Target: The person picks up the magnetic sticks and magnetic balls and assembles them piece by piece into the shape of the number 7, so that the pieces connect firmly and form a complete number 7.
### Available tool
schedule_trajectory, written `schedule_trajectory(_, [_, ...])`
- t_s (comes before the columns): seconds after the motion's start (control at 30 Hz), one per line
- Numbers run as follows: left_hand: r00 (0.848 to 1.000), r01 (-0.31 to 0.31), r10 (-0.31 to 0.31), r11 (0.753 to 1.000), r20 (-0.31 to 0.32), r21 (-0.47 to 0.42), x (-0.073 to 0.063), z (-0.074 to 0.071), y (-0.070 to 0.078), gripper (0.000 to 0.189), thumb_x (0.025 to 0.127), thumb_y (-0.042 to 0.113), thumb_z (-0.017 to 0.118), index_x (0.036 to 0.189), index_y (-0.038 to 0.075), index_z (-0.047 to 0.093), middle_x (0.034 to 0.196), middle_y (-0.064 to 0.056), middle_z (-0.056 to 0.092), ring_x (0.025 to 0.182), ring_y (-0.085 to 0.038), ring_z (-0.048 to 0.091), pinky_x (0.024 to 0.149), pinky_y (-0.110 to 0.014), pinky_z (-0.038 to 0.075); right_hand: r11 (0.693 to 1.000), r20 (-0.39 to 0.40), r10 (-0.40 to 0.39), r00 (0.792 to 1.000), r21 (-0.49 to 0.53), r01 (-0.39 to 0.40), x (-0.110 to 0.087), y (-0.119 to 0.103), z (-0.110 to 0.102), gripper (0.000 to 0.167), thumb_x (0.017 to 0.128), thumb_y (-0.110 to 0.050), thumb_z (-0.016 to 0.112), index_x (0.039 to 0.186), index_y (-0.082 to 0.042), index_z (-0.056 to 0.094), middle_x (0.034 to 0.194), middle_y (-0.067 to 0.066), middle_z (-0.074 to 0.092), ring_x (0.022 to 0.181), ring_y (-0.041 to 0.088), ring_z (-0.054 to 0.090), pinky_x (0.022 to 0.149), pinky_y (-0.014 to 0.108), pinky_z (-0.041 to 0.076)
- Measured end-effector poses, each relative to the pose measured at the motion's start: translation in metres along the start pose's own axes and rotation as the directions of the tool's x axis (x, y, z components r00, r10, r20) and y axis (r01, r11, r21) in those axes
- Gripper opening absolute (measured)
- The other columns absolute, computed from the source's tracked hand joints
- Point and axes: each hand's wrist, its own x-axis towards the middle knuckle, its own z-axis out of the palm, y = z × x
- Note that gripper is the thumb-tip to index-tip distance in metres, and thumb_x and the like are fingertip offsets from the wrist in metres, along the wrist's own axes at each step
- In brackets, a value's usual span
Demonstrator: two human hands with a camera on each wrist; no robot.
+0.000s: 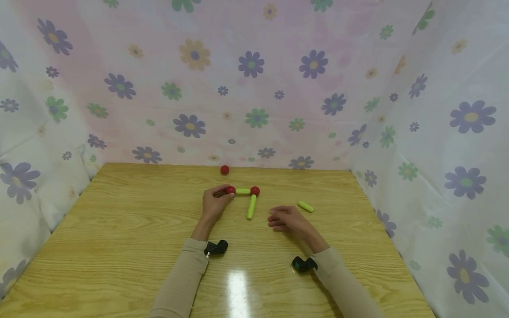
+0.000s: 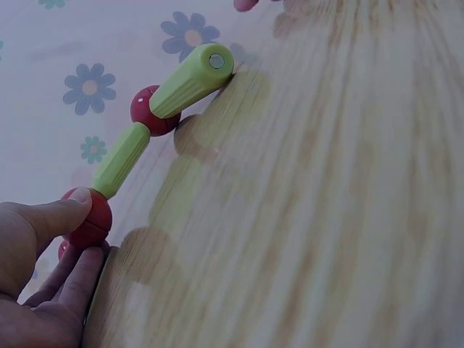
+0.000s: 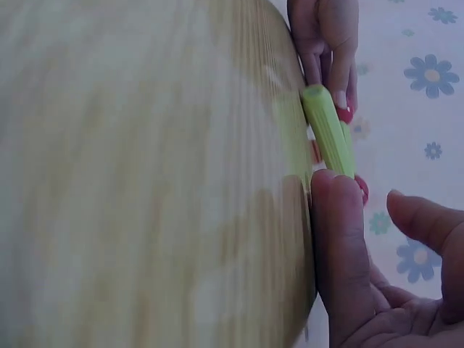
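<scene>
My left hand pinches a red ball between thumb and fingers. From that ball a short green rod runs to a second red ball. A longer green rod extends from the second ball toward me, and its free end shows a round silver disc in the left wrist view. My right hand is just right of the joined pieces, thumb and fingers apart with nothing between them.
A loose red ball lies near the table's back edge. To the right, beyond my right hand, lies a loose short green rod. Flower-printed cloth surrounds the wooden table at the back and sides.
</scene>
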Motion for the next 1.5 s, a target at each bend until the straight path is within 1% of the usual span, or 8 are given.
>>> schedule_trajectory(0.27, [1.000, -0.020, 0.020, 1.000, 0.003, -0.012, -0.001, -0.001, 0.000, 0.035, 0.088, 0.001, 0.078, 0.122, -0.001, 0.073, 0.125, -0.023, 0.068, 0.117, -0.034, 0.066, 0.083, -0.019, 0.056, 0.977, -0.052, -0.178, 0.983, -0.133, 0.169, -0.012, -0.005, -0.026, 0.043, 0.107, -0.017, 0.053, 0.141, 0.011, 0.049, 0.122, 0.030, 0.066, 0.100, 0.027, 0.072, 0.081, 0.034, 0.061])
schedule_trajectory(0.53, [0.999, -0.033, 0.033, 0.999, 0.003, 0.000, 0.000, -0.001, -0.003, 0.037, 0.088, 0.000, 0.078, 0.124, -0.003, 0.071, 0.125, -0.025, 0.068, 0.117, -0.036, 0.066, 0.082, -0.017, 0.055, 0.927, -0.232, -0.347, 0.909, -0.231, 0.295, -0.017, -0.005, -0.053, 0.038, 0.104, -0.011, 0.060, 0.133, 0.013, 0.055, 0.114, 0.035, 0.065, 0.090, 0.035, 0.071, 0.077, 0.039, 0.062])
schedule_trajectory(0.8, [0.999, -0.032, 0.032, 0.999, 0.017, -0.007, 0.001, -0.001, -0.003, 0.040, 0.088, 0.000, 0.077, 0.127, -0.005, 0.068, 0.128, -0.030, 0.065, 0.121, -0.041, 0.063, 0.079, -0.012, 0.052, 0.901, -0.378, -0.395, 0.837, -0.337, 0.273, -0.019, -0.003, -0.071, 0.034, 0.097, -0.005, 0.068, 0.124, 0.015, 0.062, 0.109, 0.026, 0.066, 0.089, 0.013, 0.065, 0.077, 0.024, 0.058])
schedule_trajectory(0.93, [0.999, -0.030, 0.030, 1.000, 0.031, -0.005, 0.000, -0.002, 0.001, 0.041, 0.089, -0.002, 0.076, 0.128, -0.009, 0.066, 0.130, -0.033, 0.062, 0.123, -0.044, 0.060, 0.079, -0.012, 0.051, 0.912, -0.405, -0.362, 0.840, -0.341, 0.229, -0.026, -0.013, -0.071, 0.032, 0.095, 0.000, 0.069, 0.121, 0.017, 0.063, 0.111, 0.032, 0.065, 0.092, 0.014, 0.063, 0.078, 0.014, 0.052])
schedule_trajectory(1.07, [0.999, -0.030, 0.029, 1.000, 0.038, 0.009, -0.010, -0.003, 0.018, 0.040, 0.090, -0.006, 0.073, 0.128, -0.013, 0.064, 0.129, -0.035, 0.062, 0.123, -0.046, 0.060, 0.081, -0.016, 0.053, 0.913, -0.416, -0.332, 0.847, -0.367, 0.178, -0.035, -0.023, -0.068, 0.032, 0.094, 0.000, 0.070, 0.120, 0.018, 0.062, 0.112, 0.034, 0.064, 0.094, 0.022, 0.064, 0.075, 0.013, 0.050])
schedule_trajectory(1.17, [0.999, -0.032, 0.032, 0.999, 0.023, 0.007, -0.008, -0.002, 0.014, 0.040, 0.089, -0.005, 0.074, 0.127, -0.010, 0.066, 0.128, -0.033, 0.064, 0.121, -0.044, 0.062, 0.081, -0.016, 0.054, 0.900, -0.422, -0.329, 0.845, -0.412, 0.144, -0.027, -0.012, -0.074, 0.033, 0.095, -0.004, 0.070, 0.121, 0.015, 0.062, 0.113, 0.031, 0.064, 0.096, 0.027, 0.064, 0.075, 0.014, 0.049])
schedule_trajectory(1.27, [1.000, -0.025, 0.025, 1.000, 0.004, 0.006, 0.002, -0.001, -0.001, 0.039, 0.088, -0.002, 0.077, 0.126, -0.004, 0.069, 0.127, -0.028, 0.066, 0.120, -0.039, 0.064, 0.081, -0.016, 0.053, 0.896, -0.428, -0.307, 0.850, -0.432, 0.106, -0.017, 0.001, -0.083, 0.033, 0.096, -0.006, 0.070, 0.123, 0.012, 0.064, 0.114, 0.028, 0.065, 0.098, 0.029, 0.064, 0.075, 0.015, 0.049])
schedule_trajectory(1.5, [1.000, -0.014, 0.014, 1.000, -0.013, 0.014, 0.003, -0.001, -0.003, 0.037, 0.087, 0.000, 0.079, 0.123, -0.001, 0.072, 0.124, -0.023, 0.069, 0.116, -0.033, 0.066, 0.083, -0.019, 0.055, 0.884, -0.400, -0.251, 0.881, -0.466, 0.040, -0.017, 0.000, -0.082, 0.036, 0.093, -0.004, 0.072, 0.124, 0.012, 0.063, 0.118, 0.030, 0.066, 0.104, 0.038, 0.065, 0.077, 0.023, 0.054])
